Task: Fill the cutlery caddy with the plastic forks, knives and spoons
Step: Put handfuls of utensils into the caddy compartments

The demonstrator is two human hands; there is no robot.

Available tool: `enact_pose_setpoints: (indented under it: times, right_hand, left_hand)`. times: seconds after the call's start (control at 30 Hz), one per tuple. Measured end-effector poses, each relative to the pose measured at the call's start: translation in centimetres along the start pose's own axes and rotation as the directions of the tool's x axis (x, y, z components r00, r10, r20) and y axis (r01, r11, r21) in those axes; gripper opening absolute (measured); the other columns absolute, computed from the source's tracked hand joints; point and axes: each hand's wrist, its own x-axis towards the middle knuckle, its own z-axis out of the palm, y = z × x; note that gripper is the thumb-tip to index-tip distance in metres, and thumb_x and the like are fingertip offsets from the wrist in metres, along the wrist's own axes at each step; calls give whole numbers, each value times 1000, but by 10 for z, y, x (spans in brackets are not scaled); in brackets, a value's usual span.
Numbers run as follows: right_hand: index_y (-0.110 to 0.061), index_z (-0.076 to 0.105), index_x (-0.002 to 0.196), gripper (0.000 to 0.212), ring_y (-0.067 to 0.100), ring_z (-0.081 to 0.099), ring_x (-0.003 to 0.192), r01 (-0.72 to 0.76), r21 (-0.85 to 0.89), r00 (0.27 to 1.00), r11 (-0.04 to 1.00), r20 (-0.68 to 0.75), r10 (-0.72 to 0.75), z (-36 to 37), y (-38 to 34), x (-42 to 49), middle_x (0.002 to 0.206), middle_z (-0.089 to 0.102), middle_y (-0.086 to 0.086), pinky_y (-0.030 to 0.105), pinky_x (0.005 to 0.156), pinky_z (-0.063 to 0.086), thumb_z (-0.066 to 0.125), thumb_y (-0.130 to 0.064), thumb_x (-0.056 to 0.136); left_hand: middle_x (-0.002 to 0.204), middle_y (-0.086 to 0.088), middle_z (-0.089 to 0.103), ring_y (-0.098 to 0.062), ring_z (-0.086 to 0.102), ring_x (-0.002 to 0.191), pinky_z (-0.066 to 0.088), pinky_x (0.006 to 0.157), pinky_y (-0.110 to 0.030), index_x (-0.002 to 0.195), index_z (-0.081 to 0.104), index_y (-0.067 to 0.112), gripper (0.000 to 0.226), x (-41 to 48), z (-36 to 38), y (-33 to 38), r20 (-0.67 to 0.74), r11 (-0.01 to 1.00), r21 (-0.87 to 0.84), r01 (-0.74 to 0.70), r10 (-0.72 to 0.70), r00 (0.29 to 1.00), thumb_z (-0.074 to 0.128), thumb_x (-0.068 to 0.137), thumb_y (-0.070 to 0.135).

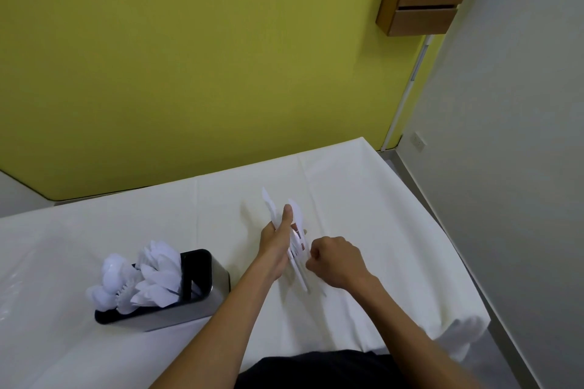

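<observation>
Here, the rectangular brushed-metal cutlery caddy with a black rim (pixel 189 313) stands on the white tablecloth (pixel 126 215), left of both hands. Its far-left compartment holds white plastic spoons (pixel 113 271), bowls up. The next compartment is crowded with more white plastic utensils (pixel 158 271), though I cannot tell their kinds apart.

The left hand (pixel 278 246) grips a bundle of white plastic knives (pixel 298 221) above the cloth, well apart from the caddy, thumb pressed along the blades. The right hand (pixel 336 262) is curled at the bundle's handle ends; whether it pinches them cannot be told.
</observation>
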Motion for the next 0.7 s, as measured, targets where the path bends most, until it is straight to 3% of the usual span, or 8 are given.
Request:
enact_pose_setpoints:
  times: [0.1,0.2,0.33,0.43,0.5,0.57,0.63,0.7]
  right_hand:
    - [-11,56,72,12,24,48,61,22,-73,1000,997,0,-22,3,-1,2,67,57,4,27,53,33,54,-22,77]
    - [-11,65,79,15,23,59,70,51,-47,998,998,-38,-53,10,4,4,78,67,2,29,59,43,55,-22,77]
    - [-24,70,84,18,7,65,82,-4,418,990,909,-125,62,8,15,-3,86,69,-10,27,73,53,63,-40,85]
    - [-16,70,92,27,16,70,83,-157,824,950,544,-24,312,5,15,-8,91,71,-1,37,77,56,55,-39,95]
    - [-8,67,102,32,24,68,92,-222,963,907,154,146,396,3,11,-1,101,68,8,40,80,56,47,-33,102]
    - [0,63,104,32,30,63,99,-222,951,862,-214,294,412,-3,5,10,104,63,14,44,89,54,42,-25,104]
    - [4,61,106,32,34,61,103,-191,897,855,-399,351,382,-11,-4,19,109,62,18,46,98,50,41,-21,105]
    - [9,58,116,36,37,62,111,-172,853,881,-492,357,310,-21,-15,24,120,62,23,45,102,48,39,-20,105]
  left_hand:
    - [92,-1,75,-18,72,89,59,84,-38,97,64,20,42,-8,7,1,-35,997,43,-71,73,997,63,87,61]
    - [88,-2,70,-14,65,77,51,67,-25,96,64,16,36,-13,11,2,-126,974,134,-183,200,972,59,96,51]
    - [67,-2,55,-16,51,59,44,60,-28,84,57,11,37,-9,9,18,-299,973,-23,-228,211,931,51,102,44]
    - [60,0,50,-13,48,49,48,59,-30,80,53,12,36,-10,7,41,-366,931,-207,-300,211,906,53,102,41]
    - [58,1,50,-12,50,46,53,60,-30,80,54,11,35,-16,13,56,-382,891,-276,-360,242,892,56,101,39]
    - [57,2,51,-14,51,49,55,62,-32,80,56,10,34,-24,25,66,-370,864,-282,-417,303,878,58,100,39]
    - [53,4,53,-15,54,50,53,64,-33,76,56,11,38,-36,40,70,-335,857,-207,-472,392,857,60,98,42]
    - [53,5,57,-14,59,54,52,64,-31,75,55,12,41,-49,53,70,-286,842,-124,-524,476,832,61,97,45]
